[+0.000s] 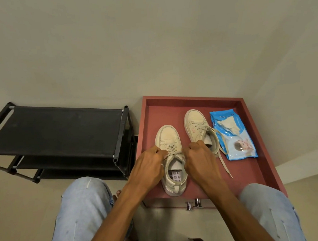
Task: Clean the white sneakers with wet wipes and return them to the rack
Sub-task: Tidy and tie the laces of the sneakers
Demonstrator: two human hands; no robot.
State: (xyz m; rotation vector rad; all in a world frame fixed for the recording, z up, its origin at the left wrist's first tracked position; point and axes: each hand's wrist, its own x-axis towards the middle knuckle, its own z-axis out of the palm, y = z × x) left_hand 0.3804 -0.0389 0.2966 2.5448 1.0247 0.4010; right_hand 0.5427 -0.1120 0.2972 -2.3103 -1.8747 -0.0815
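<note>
Two white sneakers stand toes away from me on a red tray-like surface [254,168]. My left hand [148,167] and my right hand [199,158] flank the near left sneaker [167,136], each pinching its laces at the tongue. The right sneaker [195,121] stands a little farther back, its laces loose and trailing over the red surface. A blue pack of wet wipes [235,134] lies flat just right of that sneaker, with a wipe poking out of its top opening.
A black shoe rack [62,130] with fabric shelves stands against the wall to the left of the red surface. My knees in light jeans frame the bottom of the view. Two metal knobs [193,205] stick out below the red surface's near edge.
</note>
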